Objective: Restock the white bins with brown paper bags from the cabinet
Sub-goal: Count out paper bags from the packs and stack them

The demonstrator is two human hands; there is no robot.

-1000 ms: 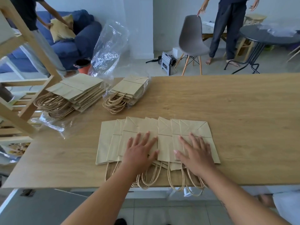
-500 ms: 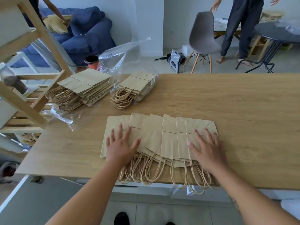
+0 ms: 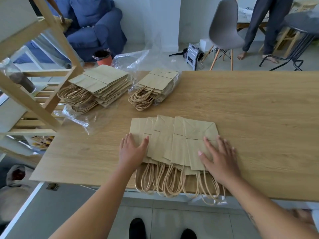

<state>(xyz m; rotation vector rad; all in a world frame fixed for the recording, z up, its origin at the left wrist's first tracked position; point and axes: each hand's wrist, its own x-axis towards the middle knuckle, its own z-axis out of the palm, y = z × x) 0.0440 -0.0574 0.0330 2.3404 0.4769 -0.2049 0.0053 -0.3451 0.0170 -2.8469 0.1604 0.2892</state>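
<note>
Matt brown paper bags (image 3: pixel 172 140); smooth wood-grain table (image 3: pixel 250 118); glossy plastic wrap (image 3: pixel 131 57)

Head-worn, wide-angle, one view only. Faces forward and steeply down across wooden table (image 3: pixel 250 118) from its near edge. Close in: fanned paper bags (image 3: pixel 172 144) at centre frame. Takes in own shoes (image 3: pixel 137 228) at 6 o'clock, grey chair (image 3: pixel 224 30) at 1 o'clock, wooden rack (image 3: pixel 34 107) at 10 o'clock.
</note>
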